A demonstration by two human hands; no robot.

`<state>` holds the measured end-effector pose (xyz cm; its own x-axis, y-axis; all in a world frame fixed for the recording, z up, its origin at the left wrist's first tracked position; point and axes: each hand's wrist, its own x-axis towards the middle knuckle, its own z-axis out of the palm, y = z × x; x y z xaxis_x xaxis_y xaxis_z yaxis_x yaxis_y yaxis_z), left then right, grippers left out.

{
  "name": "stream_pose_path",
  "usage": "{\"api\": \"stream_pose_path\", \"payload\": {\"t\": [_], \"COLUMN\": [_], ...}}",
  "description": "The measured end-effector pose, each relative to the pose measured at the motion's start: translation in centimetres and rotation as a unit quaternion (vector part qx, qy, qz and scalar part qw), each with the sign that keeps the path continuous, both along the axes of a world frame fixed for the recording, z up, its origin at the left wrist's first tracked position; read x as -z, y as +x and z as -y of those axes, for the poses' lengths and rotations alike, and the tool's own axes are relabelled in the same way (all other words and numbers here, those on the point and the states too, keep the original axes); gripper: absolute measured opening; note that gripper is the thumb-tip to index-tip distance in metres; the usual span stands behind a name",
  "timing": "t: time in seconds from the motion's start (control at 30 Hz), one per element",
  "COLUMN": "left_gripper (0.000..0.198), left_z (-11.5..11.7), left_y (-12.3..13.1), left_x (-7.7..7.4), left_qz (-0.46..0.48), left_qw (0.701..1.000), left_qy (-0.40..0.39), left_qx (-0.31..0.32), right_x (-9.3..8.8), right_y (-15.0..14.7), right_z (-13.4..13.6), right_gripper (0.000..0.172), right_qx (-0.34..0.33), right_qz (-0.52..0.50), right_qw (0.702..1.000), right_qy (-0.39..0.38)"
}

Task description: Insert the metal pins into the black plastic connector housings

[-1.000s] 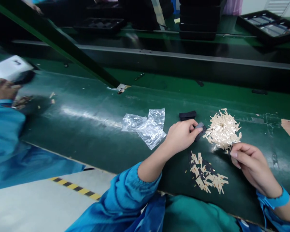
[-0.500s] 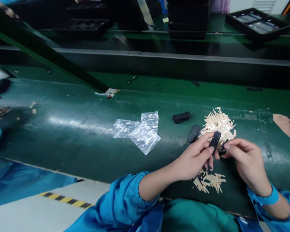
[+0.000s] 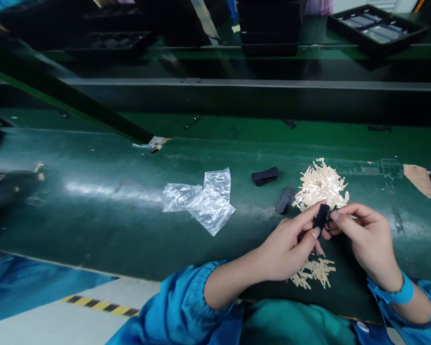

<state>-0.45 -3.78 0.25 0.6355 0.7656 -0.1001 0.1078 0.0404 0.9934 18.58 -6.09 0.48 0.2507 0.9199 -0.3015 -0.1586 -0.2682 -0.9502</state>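
Between its thumb and fingers my left hand [image 3: 290,244] grips a flat black rectangular piece [image 3: 321,216], held tilted. My right hand [image 3: 368,235] pinches beside that piece's right edge; a small dark bit [image 3: 329,218] shows at its fingertips, too small to name. Just beyond both hands lies a heap of thin cream-coloured strips [image 3: 321,184]. A smaller pile of such strips [image 3: 318,272] lies below, partly covered by my left hand. Left of the heap sit a stack of black pieces [image 3: 285,200] and, farther back, another fanned black stack [image 3: 265,176].
Overlapping clear plastic bags [image 3: 210,201] lie left of the hands. A green slanted post [image 3: 93,108] meets the table at the left. A brown scrap [image 3: 419,180] lies at the right. Across the back shelf stand black trays [image 3: 379,36]. Another person's blue sleeve shows at the left edge.
The black piece in my left hand has turned more edge-on. Both hands stay close together by the heap. The whole view has shifted slightly.
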Motion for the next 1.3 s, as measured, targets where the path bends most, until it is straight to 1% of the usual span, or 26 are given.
{"api": "stream_pose_path", "payload": {"t": [0.2,0.43,0.63,0.8,1.03,1.3], "left_gripper": [0.061,0.060,0.061,0.060,0.061,0.061], "left_z": [0.02,0.03,0.02,0.12,0.04,0.05], "left_y": [-0.03,0.05,0.00,-0.08,-0.02,0.10], "left_x": [-0.17,-0.19,-0.25,-0.34,-0.37,-0.39], "left_qz": [-0.005,-0.006,-0.010,-0.013,-0.019,-0.026], "left_qw": [1.000,1.000,1.000,0.999,0.999,0.999], "left_qy": [0.011,0.015,0.023,0.029,0.036,0.041], "left_qx": [-0.003,0.000,-0.002,-0.002,0.000,0.001], "right_x": [-0.04,-0.48,-0.40,-0.48,-0.57,-0.60], "right_y": [-0.02,-0.38,-0.27,-0.28,-0.45,-0.50], "right_z": [0.17,0.14,0.32,0.27,0.19,0.16], "right_gripper": [0.013,0.011,0.010,0.011,0.012,0.011], "right_qx": [0.001,-0.004,0.006,0.002,0.008,-0.003], "right_qz": [0.000,0.030,0.014,0.016,0.017,0.009], "right_qw": [1.000,0.999,1.000,1.000,1.000,1.000], "right_qy": [0.005,0.017,0.006,-0.001,0.010,0.001]}}
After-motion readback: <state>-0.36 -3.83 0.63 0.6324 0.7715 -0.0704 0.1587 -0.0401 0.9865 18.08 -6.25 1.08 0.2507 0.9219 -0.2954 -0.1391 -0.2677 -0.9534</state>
